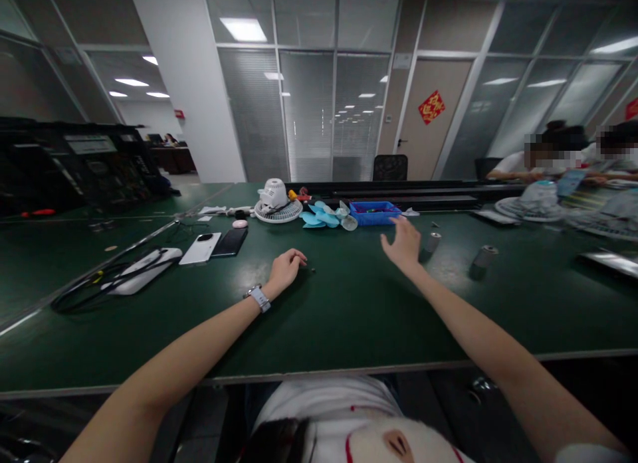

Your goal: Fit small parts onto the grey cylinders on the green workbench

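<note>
My left hand (286,270), with a watch (259,297) on its wrist, rests on the green table. Its fingers are loosely bent and nothing shows in them. Just right of its fingertips lies a tiny dark piece (313,270), too small to name. Raised in front of the blue plastic tray (376,217) is my right hand (403,244), fingers apart and holding nothing visible. Small items in the tray are hard to make out. Left of the tray lie light-blue fan blades (319,216) and a white fan (273,200). Two metal cylinders (433,242) (485,256) stand right of my right hand.
To the left lie a white phone (200,248), a dark phone (230,242), a pink round object (240,224) and a white case (144,270) with a black cable. Far left stands black equipment (109,164). People (533,164) sit at the right, near more fan parts (538,200).
</note>
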A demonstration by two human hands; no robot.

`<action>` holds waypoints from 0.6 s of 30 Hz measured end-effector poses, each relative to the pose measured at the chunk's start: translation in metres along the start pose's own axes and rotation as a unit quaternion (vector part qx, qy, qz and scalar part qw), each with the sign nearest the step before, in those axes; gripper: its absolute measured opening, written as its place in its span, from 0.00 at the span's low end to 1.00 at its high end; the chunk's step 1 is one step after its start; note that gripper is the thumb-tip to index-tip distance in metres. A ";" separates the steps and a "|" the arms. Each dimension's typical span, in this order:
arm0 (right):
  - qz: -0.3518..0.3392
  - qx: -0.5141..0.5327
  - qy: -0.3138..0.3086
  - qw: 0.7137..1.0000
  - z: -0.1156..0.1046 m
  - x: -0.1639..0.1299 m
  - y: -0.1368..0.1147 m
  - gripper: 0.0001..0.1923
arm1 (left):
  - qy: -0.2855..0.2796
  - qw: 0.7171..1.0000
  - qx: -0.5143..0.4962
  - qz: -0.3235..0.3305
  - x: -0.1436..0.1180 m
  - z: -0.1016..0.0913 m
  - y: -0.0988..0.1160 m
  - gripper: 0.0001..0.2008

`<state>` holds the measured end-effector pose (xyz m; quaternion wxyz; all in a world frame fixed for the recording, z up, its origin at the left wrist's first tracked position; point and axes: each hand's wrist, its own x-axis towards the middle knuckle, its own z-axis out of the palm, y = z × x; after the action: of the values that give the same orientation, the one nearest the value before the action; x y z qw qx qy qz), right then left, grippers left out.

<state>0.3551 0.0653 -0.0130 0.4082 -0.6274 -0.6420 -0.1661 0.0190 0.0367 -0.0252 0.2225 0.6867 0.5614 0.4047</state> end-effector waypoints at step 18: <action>-0.209 0.180 -0.238 0.931 0.020 -0.046 -0.096 0.14 | 0.018 0.999 -0.017 0.024 0.001 0.002 -0.004 0.13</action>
<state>0.2531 0.0342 -0.0301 0.3054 -0.4159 -0.8562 0.0254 0.0184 0.0390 -0.0292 0.2142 0.6885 0.5420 0.4317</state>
